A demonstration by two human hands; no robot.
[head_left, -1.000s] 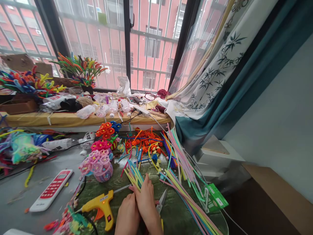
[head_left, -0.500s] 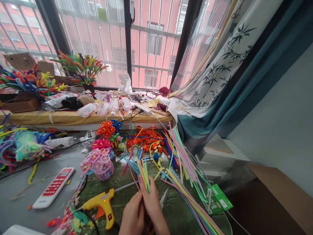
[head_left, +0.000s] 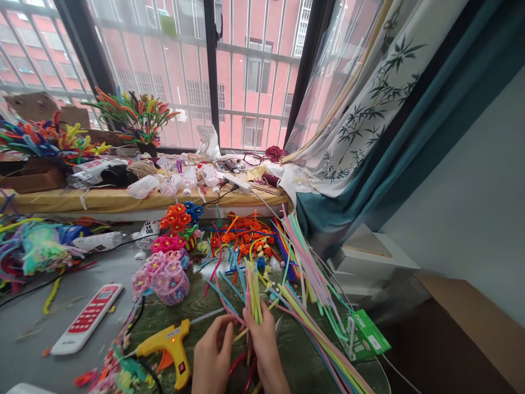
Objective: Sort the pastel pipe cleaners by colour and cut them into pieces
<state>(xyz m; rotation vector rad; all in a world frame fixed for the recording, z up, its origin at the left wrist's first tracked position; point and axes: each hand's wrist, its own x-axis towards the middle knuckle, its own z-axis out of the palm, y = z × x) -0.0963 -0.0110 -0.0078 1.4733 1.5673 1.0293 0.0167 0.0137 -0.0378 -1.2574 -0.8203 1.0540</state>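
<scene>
A small bundle of yellow, pink and blue pipe cleaners (head_left: 253, 290) stands upright in my right hand (head_left: 266, 342), whose fingers are wrapped round its lower part. Just left of it, my left hand (head_left: 213, 353) is curved with thumb and forefinger apart, close to the bundle's lower ends; I see nothing held in it. Under both hands lie scissors with red handles (head_left: 241, 368), partly covered by my right hand. Blue and pink pipe cleaners (head_left: 229, 293) lie loose just beyond. A long bundle of pastel pipe cleaners (head_left: 324, 342) lies to the right.
On the left are a yellow glue gun (head_left: 168, 347) and a white-and-red remote-like device (head_left: 88, 318). Pink pipe-cleaner flowers (head_left: 162, 273) stand in a pot behind. Orange pieces (head_left: 246, 235) are scattered at the back. A green box (head_left: 367, 335) sits at the right edge.
My left hand has moved away to the left from my right hand, and its fingers have parted. The bundle in my right hand has shifted right and stands more upright.
</scene>
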